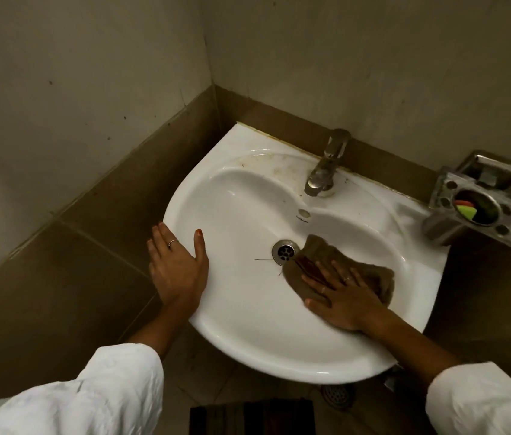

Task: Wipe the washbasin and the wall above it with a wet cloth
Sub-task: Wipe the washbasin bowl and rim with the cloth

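Sleeves (91, 400) of white cloth cover both my forearms at the near edge of the view, one on each side. Between them, low down, lies a dark slatted mat (247, 417), and just right of it a round floor drain (337, 395) sits in the tiled floor under the bowl.

My right hand (338, 296) lies flat with its fingers spread straight, pressing down on the brown cloth (342, 262) inside the white washbasin (247, 324), on the right slope of the bowl. The cloth is bunched and reaches from under my palm toward the basin drain (284, 251), its far left corner just beside the metal ring. Two rings show on those fingers.

My left hand (175, 262) rests on the left rim of the washbasin, fingers straight and relaxed, thumb lying over the rim onto the white surface and the other fingers hanging outside it. It holds nothing. A ring shows on one finger.

Farther back, the metal tap (326, 167) stands on the far ledge of the basin, its spout pointing down into the bowl. To the right a metal holder (473, 211) is fixed near the wall, with something red and green inside its round cup. Brown tiles run behind the basin, and above them the pale wall (373, 58) meets another in a corner at far left.
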Available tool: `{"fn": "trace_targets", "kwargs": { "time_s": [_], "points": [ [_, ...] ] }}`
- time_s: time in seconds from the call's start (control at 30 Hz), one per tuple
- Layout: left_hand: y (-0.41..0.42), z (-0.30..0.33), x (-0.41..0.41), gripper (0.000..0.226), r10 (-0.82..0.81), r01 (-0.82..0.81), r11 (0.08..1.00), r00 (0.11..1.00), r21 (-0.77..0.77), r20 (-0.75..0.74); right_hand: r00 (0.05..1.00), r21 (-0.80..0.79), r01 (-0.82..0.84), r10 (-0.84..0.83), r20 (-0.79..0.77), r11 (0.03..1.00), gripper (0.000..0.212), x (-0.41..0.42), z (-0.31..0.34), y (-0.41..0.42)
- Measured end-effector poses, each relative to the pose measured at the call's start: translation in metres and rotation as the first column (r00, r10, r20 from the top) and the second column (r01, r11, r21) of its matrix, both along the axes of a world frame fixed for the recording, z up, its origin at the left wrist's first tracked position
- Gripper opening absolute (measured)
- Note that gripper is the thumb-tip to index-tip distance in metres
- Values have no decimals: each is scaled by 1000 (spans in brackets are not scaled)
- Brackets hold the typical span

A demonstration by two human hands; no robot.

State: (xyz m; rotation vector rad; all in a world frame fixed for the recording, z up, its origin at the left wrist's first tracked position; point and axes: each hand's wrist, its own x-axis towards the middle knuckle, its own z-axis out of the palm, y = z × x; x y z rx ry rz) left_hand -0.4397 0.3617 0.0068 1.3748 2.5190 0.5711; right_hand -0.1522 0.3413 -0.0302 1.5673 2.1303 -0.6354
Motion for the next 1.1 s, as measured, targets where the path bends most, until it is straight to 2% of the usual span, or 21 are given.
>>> {"fn": "trace_targets", "kwargs": {
  "time_s": [0.07, 0.23, 0.4, 0.53, 0.77, 0.83, 0.93, 1.03, 1.1],
  "points": [
    [0, 0, 0, 78, 0, 0, 1000, 1000, -1, 4, 1000, 109, 10, -7, -27, 994, 85, -7, -11, 7],
    [1, 0, 0, 80, 3, -3, 1000, 1000, -9, 1, 989, 210, 19, 13, -149, 977, 98, -43, -40, 30],
    [1, 1, 1, 80, 3, -3, 1000, 1000, -14, 8, 933, 216, 32, 48, -356, 976, 71, -105, -54, 35],
    [2, 2, 0, 82, -4, 5, 1000, 1000, -21, 28, 902, 268, 61, 63, -428, 961, 65, -146, -61, 49],
    [3, -1, 0, 79, 22, -21, 999, 999, -42, 29, 884, 323, 340, -182, -431, 883, 77, -180, -51, 104],
    [3, 0, 0, 79, 24, -23, 998, 999, -52, 28, 860, 363, 421, -237, -453, 831, 70, -183, -47, 108],
    [1, 2, 1, 77, 24, -23, 998, 999, -50, 22, 807, 318, 550, -392, -442, 772, 56, -176, -54, 101],
    [1, 4, 1, 75, 25, -23, 999, 999, -41, 34, 728, 334, 674, -516, -451, 659, 53, -161, -55, 79],
    [1, 5, 1, 75, 22, -20, 999, 999, -37, 41, 720, 326, 686, -543, -431, 650, 55, -153, -57, 69]
  ]
}}
